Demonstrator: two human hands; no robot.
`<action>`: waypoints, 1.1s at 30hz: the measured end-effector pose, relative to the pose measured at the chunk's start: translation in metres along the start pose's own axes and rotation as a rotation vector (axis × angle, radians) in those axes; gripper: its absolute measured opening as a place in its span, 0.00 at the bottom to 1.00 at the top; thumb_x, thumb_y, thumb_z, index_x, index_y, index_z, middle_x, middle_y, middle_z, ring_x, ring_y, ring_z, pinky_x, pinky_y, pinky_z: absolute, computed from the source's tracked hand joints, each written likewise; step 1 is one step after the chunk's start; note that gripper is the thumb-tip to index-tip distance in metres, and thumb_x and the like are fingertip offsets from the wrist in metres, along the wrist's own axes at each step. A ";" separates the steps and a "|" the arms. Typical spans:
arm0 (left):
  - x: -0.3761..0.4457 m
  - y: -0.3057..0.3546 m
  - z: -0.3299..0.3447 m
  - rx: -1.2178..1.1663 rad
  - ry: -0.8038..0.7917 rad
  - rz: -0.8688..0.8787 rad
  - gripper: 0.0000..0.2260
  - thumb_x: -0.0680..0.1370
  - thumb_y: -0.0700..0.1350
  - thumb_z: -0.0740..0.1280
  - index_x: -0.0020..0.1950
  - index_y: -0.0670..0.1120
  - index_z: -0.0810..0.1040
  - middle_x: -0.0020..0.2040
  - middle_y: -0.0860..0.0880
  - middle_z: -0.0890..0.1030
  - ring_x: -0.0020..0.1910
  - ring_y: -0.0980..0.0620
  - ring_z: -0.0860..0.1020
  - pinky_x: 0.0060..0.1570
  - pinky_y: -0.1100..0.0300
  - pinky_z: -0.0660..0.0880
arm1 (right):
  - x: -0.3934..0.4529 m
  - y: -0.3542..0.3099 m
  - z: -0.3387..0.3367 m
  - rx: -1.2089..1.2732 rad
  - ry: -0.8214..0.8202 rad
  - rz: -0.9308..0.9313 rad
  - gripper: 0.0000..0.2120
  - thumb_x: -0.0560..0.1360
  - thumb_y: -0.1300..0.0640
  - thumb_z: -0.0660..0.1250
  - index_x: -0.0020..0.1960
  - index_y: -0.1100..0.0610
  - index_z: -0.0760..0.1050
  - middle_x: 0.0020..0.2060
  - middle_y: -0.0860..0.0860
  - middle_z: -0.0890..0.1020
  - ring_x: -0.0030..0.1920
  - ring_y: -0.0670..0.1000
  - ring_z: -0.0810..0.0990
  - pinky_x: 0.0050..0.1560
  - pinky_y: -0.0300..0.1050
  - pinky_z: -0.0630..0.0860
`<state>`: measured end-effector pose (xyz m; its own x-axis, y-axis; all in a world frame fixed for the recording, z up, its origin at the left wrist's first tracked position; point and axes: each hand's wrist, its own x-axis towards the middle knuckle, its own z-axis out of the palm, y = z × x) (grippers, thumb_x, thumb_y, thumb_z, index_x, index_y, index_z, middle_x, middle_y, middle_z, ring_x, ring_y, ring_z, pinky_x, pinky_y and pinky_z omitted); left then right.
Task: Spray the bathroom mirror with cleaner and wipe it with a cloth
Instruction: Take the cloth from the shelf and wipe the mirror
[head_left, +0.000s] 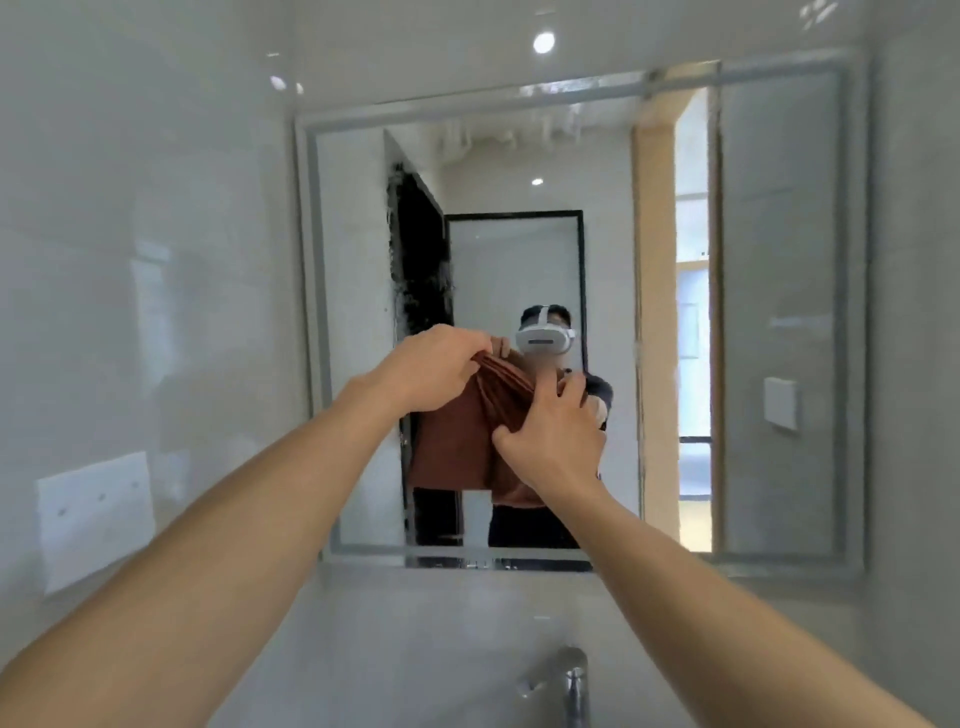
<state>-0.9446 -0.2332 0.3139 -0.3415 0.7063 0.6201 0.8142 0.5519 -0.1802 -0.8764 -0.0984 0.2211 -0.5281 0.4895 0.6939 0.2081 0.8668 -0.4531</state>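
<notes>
Here both hands (431, 371) (553, 436) grip a brown cloth (467, 441) before the mirror (753, 312).

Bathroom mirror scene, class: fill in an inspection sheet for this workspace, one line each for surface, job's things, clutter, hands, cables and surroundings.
Surface: mirror on a pale tiled wall, glass looks hazy or streaked near the edges.
Job's things: brown cloth held up in front of the mirror, bunched at the top and hanging loose below; no spray bottle seen.
Clutter: nothing seen.
Hands: left hand grips the cloth's upper edge; right hand pinches the cloth lower down.
Cables: nothing seen.
Surroundings: chrome faucet below the mirror; white panel on the left wall; a doorway and a wall switch show in the reflection.
</notes>
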 end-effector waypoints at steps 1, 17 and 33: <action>0.009 -0.006 0.001 -0.010 0.025 0.018 0.08 0.82 0.41 0.59 0.55 0.48 0.77 0.53 0.47 0.81 0.53 0.45 0.79 0.50 0.46 0.77 | 0.012 -0.002 -0.002 -0.034 0.026 -0.014 0.33 0.68 0.47 0.69 0.69 0.54 0.61 0.66 0.57 0.67 0.62 0.64 0.70 0.52 0.58 0.76; 0.093 -0.030 0.033 -0.008 0.278 0.068 0.06 0.81 0.44 0.62 0.57 0.45 0.73 0.53 0.44 0.81 0.52 0.41 0.79 0.48 0.45 0.76 | 0.113 0.022 -0.032 -0.203 0.176 -0.102 0.12 0.76 0.63 0.65 0.57 0.52 0.77 0.55 0.54 0.72 0.44 0.60 0.80 0.44 0.50 0.77; 0.168 -0.049 0.056 0.503 0.552 -0.028 0.05 0.74 0.39 0.67 0.48 0.47 0.81 0.48 0.47 0.74 0.47 0.45 0.72 0.44 0.51 0.66 | 0.201 0.029 -0.027 -0.228 0.198 -0.054 0.12 0.77 0.54 0.67 0.60 0.54 0.76 0.50 0.52 0.80 0.48 0.54 0.79 0.38 0.44 0.69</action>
<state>-1.0682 -0.1166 0.3837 0.0348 0.4368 0.8989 0.4507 0.7959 -0.4042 -0.9541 0.0273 0.3625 -0.3776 0.4318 0.8191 0.3754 0.8800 -0.2908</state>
